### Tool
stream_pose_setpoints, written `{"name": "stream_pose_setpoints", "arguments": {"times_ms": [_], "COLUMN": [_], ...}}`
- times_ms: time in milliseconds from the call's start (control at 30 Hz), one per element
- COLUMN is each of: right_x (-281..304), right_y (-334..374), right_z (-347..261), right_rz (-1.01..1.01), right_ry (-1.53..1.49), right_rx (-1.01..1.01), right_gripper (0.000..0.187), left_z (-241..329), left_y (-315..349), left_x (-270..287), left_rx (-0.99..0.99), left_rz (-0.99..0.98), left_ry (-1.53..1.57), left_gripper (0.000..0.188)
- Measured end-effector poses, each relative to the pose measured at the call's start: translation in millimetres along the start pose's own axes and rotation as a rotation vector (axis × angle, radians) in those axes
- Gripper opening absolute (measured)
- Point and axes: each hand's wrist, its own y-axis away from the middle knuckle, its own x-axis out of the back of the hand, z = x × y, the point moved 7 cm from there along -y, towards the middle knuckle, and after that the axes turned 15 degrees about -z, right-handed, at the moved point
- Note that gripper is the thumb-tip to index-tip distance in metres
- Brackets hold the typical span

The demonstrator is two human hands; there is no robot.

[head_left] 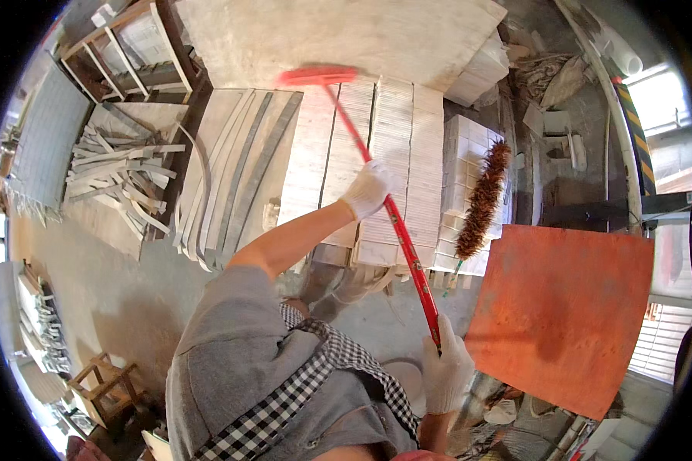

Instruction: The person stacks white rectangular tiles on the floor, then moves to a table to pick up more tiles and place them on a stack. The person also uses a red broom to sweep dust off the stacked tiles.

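A red broom (398, 223) slants across the middle, held in both my hands. My left hand (367, 190), in a white glove, is closed around the middle of its handle. Lower right, my right hand (447, 369), also in a white glove, grips the handle near its end. The red broom head (319, 75), blurred at its left side, is at the far end of the stacks of pale strips (388, 138), where they meet a large pale board (338, 34). I cannot tell whether the bristles touch the surface.
Long curved strips (242, 169) lie left of the stacks, with a heap of loose pieces (123, 173) beyond. A brown feather duster (484, 200) rests on white blocks to the right, near an orange-red board (565, 315). A wooden stool (104, 388) stands lower left.
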Motion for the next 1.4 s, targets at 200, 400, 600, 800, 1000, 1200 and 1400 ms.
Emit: {"name": "stream_pose_setpoints", "arguments": {"times_ms": [200, 400, 600, 800, 1000, 1200, 1400], "right_x": [-28.1, -50.3, -28.7, 4.2, 43.8, 67.0, 43.8], "right_y": [-21.7, -25.0, 11.5, 53.0, 149.0, 224.9, 325.7], "right_z": [-23.6, -30.2, -21.3, -9.3, 1.4, -18.7, -10.9], "right_rz": [-0.048, -0.064, -0.075, -0.051, -0.315, -0.335, -0.277], "right_ry": [0.111, -0.022, 0.050, 0.050, -0.106, -0.200, -0.336], "right_rx": [0.030, 0.186, 0.087, -0.001, -0.307, -0.343, -0.479], "right_gripper": [0.046, 0.046, 0.044, 0.038, 0.045, 0.040, 0.039], "left_z": [-25.7, -66.6, -32.6, 47.8, 143.4, 206.7, 254.2], "left_y": [-7.8, 70.4, 72.9, 49.0, 107.2, 155.3, 222.2], "left_x": [-36.9, -11.3, 8.7, -13.0, -2.0, 24.5, 41.8], "left_rx": [-0.049, 0.135, 0.133, 0.096, -0.047, -0.171, -0.251], "left_rz": [0.063, -0.045, 0.110, -0.072, -0.144, -0.169, -0.185], "left_ry": [0.063, -0.048, -0.049, -0.076, 0.148, 0.259, 0.316], "left_gripper": [0.006, 0.012, 0.016, 0.003, 0.015, 0.025, 0.024]}}
